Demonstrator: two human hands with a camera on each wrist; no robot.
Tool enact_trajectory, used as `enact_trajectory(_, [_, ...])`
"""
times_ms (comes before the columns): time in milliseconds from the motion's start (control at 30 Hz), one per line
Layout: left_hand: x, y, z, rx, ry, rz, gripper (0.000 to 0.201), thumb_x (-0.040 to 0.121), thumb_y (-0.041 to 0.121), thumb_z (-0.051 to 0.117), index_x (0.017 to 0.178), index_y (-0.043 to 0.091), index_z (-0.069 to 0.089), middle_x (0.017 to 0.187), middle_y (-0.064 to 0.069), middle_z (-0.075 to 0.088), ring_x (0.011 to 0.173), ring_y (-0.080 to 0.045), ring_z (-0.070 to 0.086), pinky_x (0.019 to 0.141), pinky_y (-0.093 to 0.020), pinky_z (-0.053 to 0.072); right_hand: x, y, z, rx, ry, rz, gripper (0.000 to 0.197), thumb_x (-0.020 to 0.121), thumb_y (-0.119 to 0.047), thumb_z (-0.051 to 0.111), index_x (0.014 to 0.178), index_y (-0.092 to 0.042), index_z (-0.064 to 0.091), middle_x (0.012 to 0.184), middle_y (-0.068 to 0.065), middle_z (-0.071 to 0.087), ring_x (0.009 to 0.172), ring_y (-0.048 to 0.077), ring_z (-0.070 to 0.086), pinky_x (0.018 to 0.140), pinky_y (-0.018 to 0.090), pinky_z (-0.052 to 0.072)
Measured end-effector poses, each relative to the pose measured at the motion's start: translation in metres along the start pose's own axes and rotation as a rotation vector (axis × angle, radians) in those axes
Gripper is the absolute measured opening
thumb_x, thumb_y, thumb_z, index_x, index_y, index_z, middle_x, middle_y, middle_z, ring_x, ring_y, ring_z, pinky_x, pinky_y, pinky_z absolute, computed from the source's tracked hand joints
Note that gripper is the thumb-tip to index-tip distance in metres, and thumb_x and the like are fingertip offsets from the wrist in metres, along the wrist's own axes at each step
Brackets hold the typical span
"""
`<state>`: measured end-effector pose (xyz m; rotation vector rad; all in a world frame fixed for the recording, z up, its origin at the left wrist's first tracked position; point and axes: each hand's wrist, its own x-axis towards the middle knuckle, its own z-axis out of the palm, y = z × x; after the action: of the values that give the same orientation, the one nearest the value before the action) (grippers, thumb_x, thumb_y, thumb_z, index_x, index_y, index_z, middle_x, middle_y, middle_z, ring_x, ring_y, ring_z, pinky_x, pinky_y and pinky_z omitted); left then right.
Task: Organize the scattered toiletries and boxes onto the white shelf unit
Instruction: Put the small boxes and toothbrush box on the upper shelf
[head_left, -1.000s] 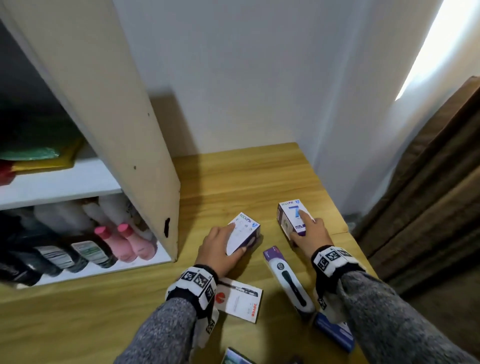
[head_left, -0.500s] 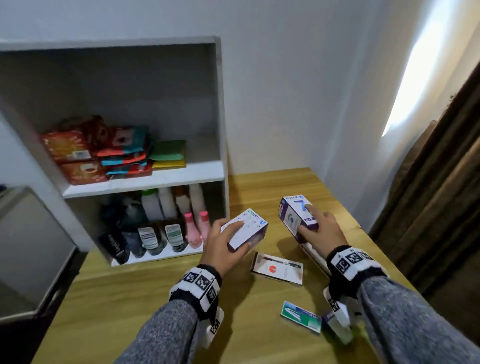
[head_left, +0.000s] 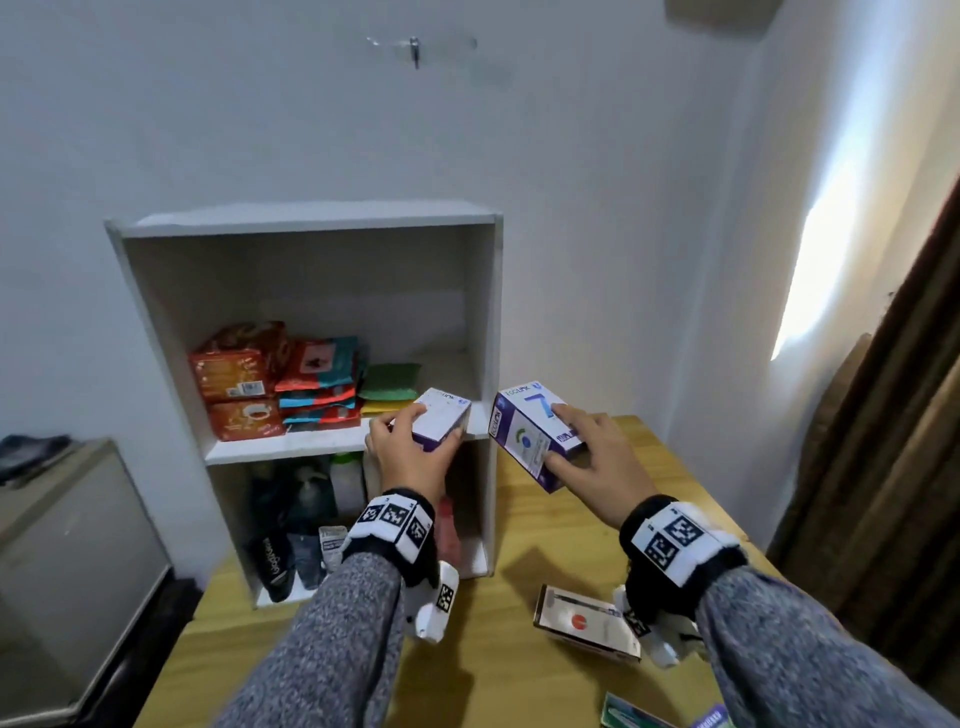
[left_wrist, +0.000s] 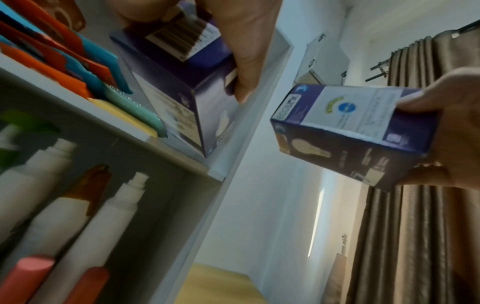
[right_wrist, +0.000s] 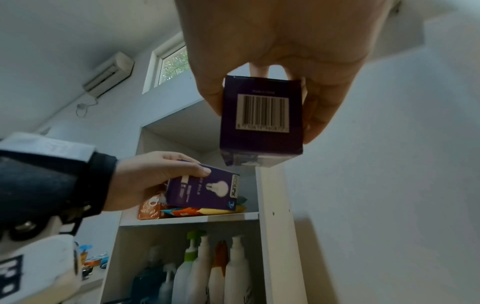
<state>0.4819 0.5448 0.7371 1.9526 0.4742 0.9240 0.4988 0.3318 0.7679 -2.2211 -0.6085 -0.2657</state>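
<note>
The left hand (head_left: 410, 457) gripped a bulb box (head_left: 441, 418) at the front edge of the middle board of the white shelf unit (head_left: 311, 226). The right hand (head_left: 592, 457) held a second bulb box (head_left: 532, 436) in the air just right of the unit, above the wooden table (head_left: 519, 675).

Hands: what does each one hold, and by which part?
Left hand grips one bulb box across its sides; right hand grips another bulb box near one end.

The left arm hides most of the pink bottles (head_left: 448, 525) on the lower shelf, and two packs (head_left: 670, 719) on the bench (head_left: 519, 649) get cut off at the bottom edge.
</note>
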Motion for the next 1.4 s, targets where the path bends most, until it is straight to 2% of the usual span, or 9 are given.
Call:
enact_trajectory(200, [0.020,-0.003,0.032,0.086,0.059,-0.083,0.051,0.068,0.037,0.078,0.111,0.016,0.058,0.120,-0.011,0.043,0.118,-0.029,0.038,0.099,-0.037,0.035,0.023,0.005,-0.006,0.020,0.018,-0.035,0.052,0.083,-0.028,0.062,0.132,-0.027,0.045,0.111,0.000,0.046,0.091,0.009,0.055,0.088,0.028,0.050])
enact_trajectory(467, [0.021,-0.009,0.038,0.060,-0.043,-0.092,0.093,0.064,0.033,0.081,0.138,0.013,0.028,0.134,-0.014,0.031,0.128,-0.029,0.033,0.104,-0.040,0.034,0.039,0.001,0.009,0.013,-0.003,-0.136,0.054,0.081,-0.032,0.065,0.131,-0.028,0.043,0.115,0.000,0.052,0.094,0.005,0.050,0.076,0.011,0.040])
enact_trajectory(600, [0.016,-0.017,0.022,0.018,-0.143,-0.062,0.102,0.066,0.030,0.081,0.144,0.014,0.018,0.143,-0.012,0.028,0.132,-0.024,0.033,0.105,-0.030,0.030,0.055,-0.022,0.021,0.053,0.004,-0.200,0.055,0.079,-0.031,0.068,0.130,-0.024,0.045,0.117,0.004,0.056,0.101,0.011,0.054,0.084,0.016,0.039])
enact_trajectory(767, [0.023,-0.031,0.012,-0.018,-0.230,0.006,0.085,0.068,0.019,0.080,0.139,0.016,0.033,0.134,-0.007,0.043,0.121,-0.014,0.042,0.094,-0.021,0.032,0.068,-0.049,0.041,-0.083,-0.030,-0.201,0.055,0.081,-0.042,0.065,0.128,-0.023,0.045,0.121,0.005,0.051,0.108,0.018,0.054,0.089,0.025,0.046])
enact_trajectory(867, [0.029,-0.037,0.010,-0.014,-0.259,0.037,0.074,0.073,0.014,0.075,0.137,0.014,0.038,0.133,-0.006,0.046,0.122,-0.014,0.044,0.096,-0.019,0.034,0.075,-0.060,0.053,-0.175,-0.016,-0.156,0.052,0.079,-0.053,0.062,0.115,-0.019,0.048,0.121,0.004,0.043,0.102,0.020,0.056,0.086,0.035,0.053])
enact_trajectory(1000, [0.036,-0.042,0.013,-0.042,-0.276,0.020,0.064,0.077,0.008,0.070,0.135,0.015,0.043,0.132,-0.004,0.048,0.121,-0.018,0.049,0.103,-0.028,0.041,0.084,-0.072,0.063,-0.372,-0.015,-0.168,0.056,0.081,-0.059,0.054,0.115,-0.014,0.051,0.118,0.005,0.039,0.108,0.020,0.045,0.086,0.034,0.051])
enact_trajectory(1100, [0.042,-0.045,0.020,-0.075,-0.269,0.026,0.061,0.077,0.008,0.069,0.132,0.014,0.046,0.130,-0.005,0.048,0.118,-0.019,0.050,0.104,-0.034,0.043,0.094,-0.077,0.065,-0.498,-0.022,-0.237,0.052,0.088,-0.051,0.049,0.119,-0.009,0.055,0.123,0.007,0.041,0.116,0.021,0.039,0.092,0.029,0.043])
enact_trajectory(1167, [0.046,-0.046,0.026,-0.129,-0.249,0.023,0.055,0.078,0.010,0.070,0.129,0.011,0.049,0.127,-0.006,0.049,0.113,-0.017,0.053,0.099,-0.030,0.047,0.101,-0.078,0.067,-0.539,-0.033,-0.277,0.042,0.092,-0.039,0.050,0.120,-0.009,0.056,0.123,0.008,0.045,0.115,0.024,0.041,0.094,0.030,0.040])
enact_trajectory(1400, [0.061,-0.051,0.042,-0.227,-0.215,-0.052,0.041,0.081,0.006,0.066,0.121,0.004,0.055,0.125,-0.010,0.052,0.102,-0.020,0.060,0.089,-0.020,0.047,0.121,-0.071,0.085,-0.390,0.111,-0.266,0.018,0.086,-0.022,0.063,0.099,-0.010,0.061,0.106,0.007,0.059,0.100,0.023,0.053,0.081,0.032,0.049])
